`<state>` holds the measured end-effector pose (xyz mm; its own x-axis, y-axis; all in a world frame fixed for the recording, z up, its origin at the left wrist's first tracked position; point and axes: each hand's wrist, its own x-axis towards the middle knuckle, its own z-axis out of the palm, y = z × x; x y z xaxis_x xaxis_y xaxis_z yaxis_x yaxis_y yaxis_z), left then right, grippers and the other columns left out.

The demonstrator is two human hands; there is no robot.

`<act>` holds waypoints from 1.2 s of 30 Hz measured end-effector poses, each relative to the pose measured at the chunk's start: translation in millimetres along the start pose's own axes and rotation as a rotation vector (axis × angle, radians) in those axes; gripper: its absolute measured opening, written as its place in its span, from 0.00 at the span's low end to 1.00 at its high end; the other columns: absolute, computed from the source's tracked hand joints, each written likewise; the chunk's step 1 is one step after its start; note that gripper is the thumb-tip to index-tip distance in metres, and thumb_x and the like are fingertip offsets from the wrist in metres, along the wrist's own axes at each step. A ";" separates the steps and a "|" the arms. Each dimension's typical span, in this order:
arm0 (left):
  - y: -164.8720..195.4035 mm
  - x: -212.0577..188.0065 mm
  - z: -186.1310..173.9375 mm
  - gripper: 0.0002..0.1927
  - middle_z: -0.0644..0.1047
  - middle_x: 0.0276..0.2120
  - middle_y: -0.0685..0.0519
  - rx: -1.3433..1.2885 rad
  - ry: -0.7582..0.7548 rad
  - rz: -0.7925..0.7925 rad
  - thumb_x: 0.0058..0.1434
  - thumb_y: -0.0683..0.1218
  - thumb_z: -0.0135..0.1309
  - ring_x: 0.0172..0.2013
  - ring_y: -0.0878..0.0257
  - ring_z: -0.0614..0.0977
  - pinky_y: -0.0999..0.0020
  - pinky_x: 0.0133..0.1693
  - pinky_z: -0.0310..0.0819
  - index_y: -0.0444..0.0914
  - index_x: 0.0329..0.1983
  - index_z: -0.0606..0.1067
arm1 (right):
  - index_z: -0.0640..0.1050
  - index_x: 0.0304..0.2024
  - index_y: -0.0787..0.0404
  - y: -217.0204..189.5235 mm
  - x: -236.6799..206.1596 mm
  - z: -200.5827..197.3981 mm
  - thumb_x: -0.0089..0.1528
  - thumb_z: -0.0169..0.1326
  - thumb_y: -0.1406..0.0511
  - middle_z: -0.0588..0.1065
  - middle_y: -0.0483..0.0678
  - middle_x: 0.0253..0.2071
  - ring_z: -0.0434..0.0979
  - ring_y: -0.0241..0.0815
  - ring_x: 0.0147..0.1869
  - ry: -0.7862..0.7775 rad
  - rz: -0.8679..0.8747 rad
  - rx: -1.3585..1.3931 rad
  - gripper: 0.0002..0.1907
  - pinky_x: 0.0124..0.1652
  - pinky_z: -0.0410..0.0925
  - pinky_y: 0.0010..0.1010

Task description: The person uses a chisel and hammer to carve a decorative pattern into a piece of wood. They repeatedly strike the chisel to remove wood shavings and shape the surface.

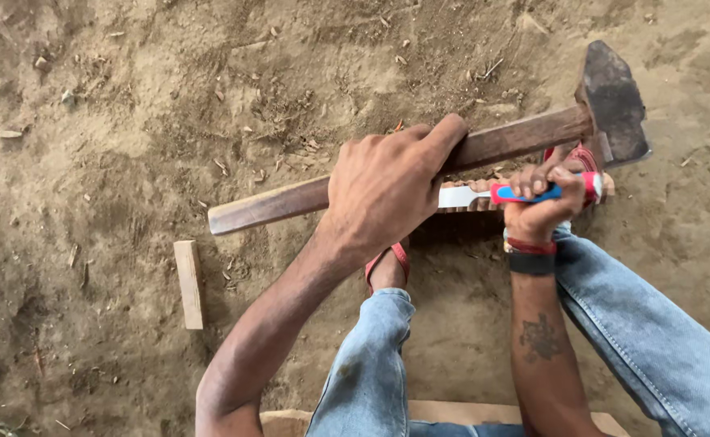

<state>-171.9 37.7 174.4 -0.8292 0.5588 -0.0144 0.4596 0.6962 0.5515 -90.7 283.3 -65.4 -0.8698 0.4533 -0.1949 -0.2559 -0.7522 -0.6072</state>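
Chisel point(525, 194) gripped in right hand point(542, 206), blade on wood strip point(464, 208); left hand point(387, 190) holds hammer point(484, 146) just above; cutting unfinished.

Workpiece point(484, 206) under the chisel point(517, 194) mostly hidden by the right hand point(542, 202) and left hand point(387, 190); shape not to be told. Chisel tip concealed behind the left hand. Middle of the hammer point(484, 146) handle covered by left fingers. Red sandal point(387, 263) half hidden under wrist and jeans. Wooden board point(452, 417) at near edge cut off by the frame. Small debris in far dirt too small to identify.
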 end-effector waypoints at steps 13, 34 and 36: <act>-4.9 -2.0 3.3 0.12 0.80 0.31 0.53 0.031 0.018 0.019 0.61 0.46 0.56 0.32 0.47 0.83 0.48 0.28 0.73 0.44 0.46 0.70 | 0.64 0.28 0.53 0.1 -2.2 -0.2 0.62 0.49 0.63 0.60 0.41 0.21 0.57 0.33 0.20 -0.037 -0.084 -0.081 0.09 0.24 0.55 0.27; -14.8 -1.5 7.6 0.13 0.80 0.31 0.52 0.022 -0.024 -0.023 0.60 0.47 0.57 0.31 0.47 0.83 0.48 0.28 0.74 0.44 0.46 0.70 | 0.64 0.27 0.56 -1.1 2.1 -1.9 0.63 0.48 0.62 0.61 0.42 0.22 0.58 0.35 0.22 0.022 -0.029 0.000 0.11 0.27 0.57 0.28; -16.2 -0.9 8.2 0.14 0.80 0.30 0.51 0.030 -0.041 -0.038 0.62 0.52 0.58 0.31 0.46 0.83 0.47 0.29 0.73 0.43 0.45 0.70 | 0.64 0.27 0.56 1.4 -2.9 5.4 0.64 0.48 0.62 0.61 0.42 0.23 0.58 0.36 0.23 0.078 -0.079 -0.006 0.12 0.27 0.57 0.29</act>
<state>-176.1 29.6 158.7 -0.8327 0.5494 -0.0695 0.4379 0.7300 0.5247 -90.8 278.3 -61.5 -0.8115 0.5472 -0.2048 -0.3202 -0.7097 -0.6276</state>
